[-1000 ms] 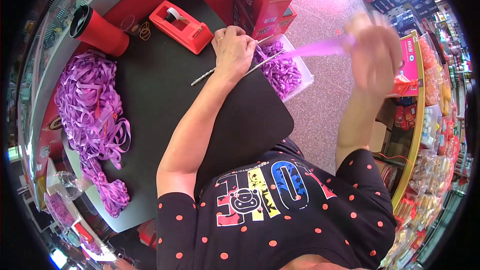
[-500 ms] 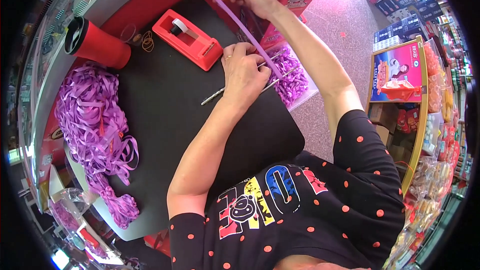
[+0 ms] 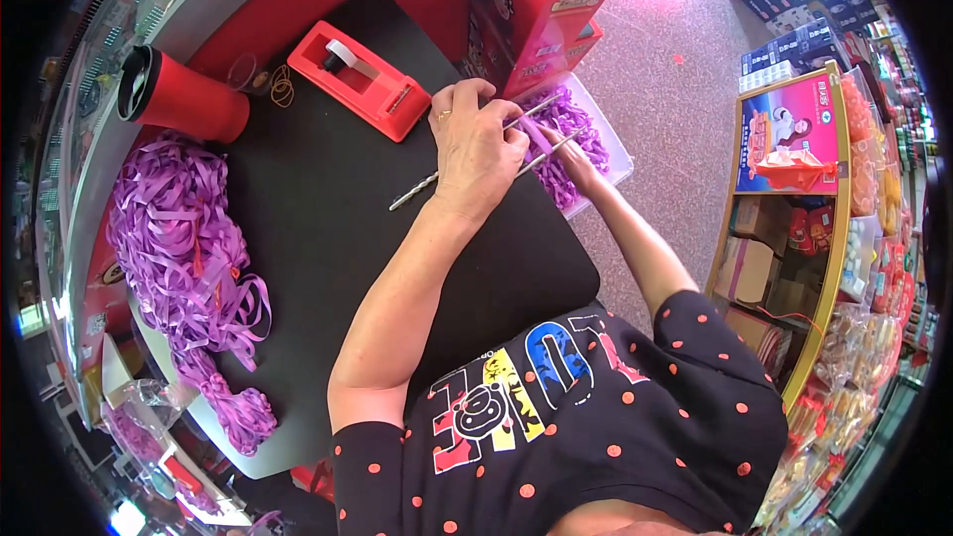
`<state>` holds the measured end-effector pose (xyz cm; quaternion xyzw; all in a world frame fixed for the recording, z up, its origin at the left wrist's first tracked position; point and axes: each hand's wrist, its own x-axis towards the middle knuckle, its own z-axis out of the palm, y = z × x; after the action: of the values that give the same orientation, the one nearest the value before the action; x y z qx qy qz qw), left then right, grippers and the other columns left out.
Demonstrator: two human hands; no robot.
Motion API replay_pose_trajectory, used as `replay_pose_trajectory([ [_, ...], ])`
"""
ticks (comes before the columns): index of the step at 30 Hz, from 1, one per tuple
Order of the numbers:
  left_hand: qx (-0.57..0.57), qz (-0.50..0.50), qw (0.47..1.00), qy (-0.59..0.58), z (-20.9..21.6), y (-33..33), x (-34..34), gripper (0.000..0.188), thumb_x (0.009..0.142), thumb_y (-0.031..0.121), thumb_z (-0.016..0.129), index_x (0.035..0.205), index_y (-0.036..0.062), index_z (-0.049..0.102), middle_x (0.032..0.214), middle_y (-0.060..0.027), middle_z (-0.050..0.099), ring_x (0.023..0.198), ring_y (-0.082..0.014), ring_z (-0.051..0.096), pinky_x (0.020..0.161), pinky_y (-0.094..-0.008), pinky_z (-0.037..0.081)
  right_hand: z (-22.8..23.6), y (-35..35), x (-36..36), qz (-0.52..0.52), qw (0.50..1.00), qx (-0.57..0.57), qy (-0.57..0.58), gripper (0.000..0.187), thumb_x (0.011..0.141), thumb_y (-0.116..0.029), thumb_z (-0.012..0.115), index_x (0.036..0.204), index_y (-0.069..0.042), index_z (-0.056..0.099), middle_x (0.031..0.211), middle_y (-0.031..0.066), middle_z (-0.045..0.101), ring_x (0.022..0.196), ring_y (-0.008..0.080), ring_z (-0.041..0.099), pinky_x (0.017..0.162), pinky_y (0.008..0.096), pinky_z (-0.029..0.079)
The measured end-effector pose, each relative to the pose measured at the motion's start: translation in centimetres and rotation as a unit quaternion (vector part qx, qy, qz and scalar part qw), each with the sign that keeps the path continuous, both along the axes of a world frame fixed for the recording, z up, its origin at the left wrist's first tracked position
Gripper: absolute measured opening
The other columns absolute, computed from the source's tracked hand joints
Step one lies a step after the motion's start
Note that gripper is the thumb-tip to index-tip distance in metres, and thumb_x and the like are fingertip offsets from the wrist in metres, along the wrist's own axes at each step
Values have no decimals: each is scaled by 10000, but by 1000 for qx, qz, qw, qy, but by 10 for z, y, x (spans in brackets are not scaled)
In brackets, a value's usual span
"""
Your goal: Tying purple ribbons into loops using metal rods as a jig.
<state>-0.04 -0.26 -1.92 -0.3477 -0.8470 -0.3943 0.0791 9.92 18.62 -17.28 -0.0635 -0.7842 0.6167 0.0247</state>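
Observation:
Two thin metal rods [image 3: 549, 153] are gripped side by side in my left hand [image 3: 475, 147], over the table's right edge. One rod's twisted end, like a drill bit's, sticks out behind that hand. Purple ribbon [image 3: 536, 136] passes around the rods just right of my left fingers. My right hand [image 3: 578, 167] is low beside the rods at the ribbon; its fingers are mostly hidden, so I cannot see its grip. Beneath the hands, a white tub [image 3: 621, 161] holds a heap of small folded purple ribbon pieces [image 3: 588, 135].
On the black tabletop [image 3: 328, 238] stand a red tape dispenser [image 3: 362, 79] and a red tumbler [image 3: 199, 99], with rubber bands [image 3: 282, 86] between them. A big bundle of purple ribbon [image 3: 184, 238] lies at the left. Red cartons [image 3: 541, 0] rise beyond the tub.
My right hand has swung down from the far side to beside the rods. The ribbon, stretched long before, now shows only close to the rods. My left hand keeps its hold.

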Motion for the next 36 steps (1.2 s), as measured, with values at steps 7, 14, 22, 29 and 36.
replay_pose_trajectory([
  [7,-3,-6,1000,8,2,2,-1,180,636,68,684,811,88,721,1055,-86,553,1058,-314,454,925,-424,375,93,-30,123,-178,980,-84,-11,521,1014,-366,283,1309,19,476,979,103,666,945,123,551,972,331,337],
  [14,-6,-9,1000,11,0,3,0,176,661,84,673,828,86,727,1057,-91,550,1072,-313,446,939,-429,366,153,-38,132,-168,981,9,91,581,1003,-421,270,1251,46,510,828,92,669,850,127,567,988,361,306],
  [22,-6,-8,1000,13,-2,3,-1,191,640,84,678,826,84,723,1043,-95,554,1067,-318,450,929,-429,377,220,-32,72,-65,970,-56,226,631,999,-439,247,1269,91,457,913,150,656,828,174,595,964,377,323],
  [29,6,8,1000,2,-4,1,-2,146,623,106,692,758,56,722,1042,-109,556,1063,-313,453,926,-419,380,222,-14,-70,85,975,-141,151,664,994,-508,232,1407,2,331,960,107,685,948,170,592,994,340,331],
  [36,16,2,1000,-23,-1,2,0,160,612,86,691,758,35,729,1050,-117,554,1075,-315,439,946,-419,361,155,0,-105,87,996,-7,34,638,1009,-471,179,1437,-11,289,1027,111,688,992,121,511,1016,315,287],
])
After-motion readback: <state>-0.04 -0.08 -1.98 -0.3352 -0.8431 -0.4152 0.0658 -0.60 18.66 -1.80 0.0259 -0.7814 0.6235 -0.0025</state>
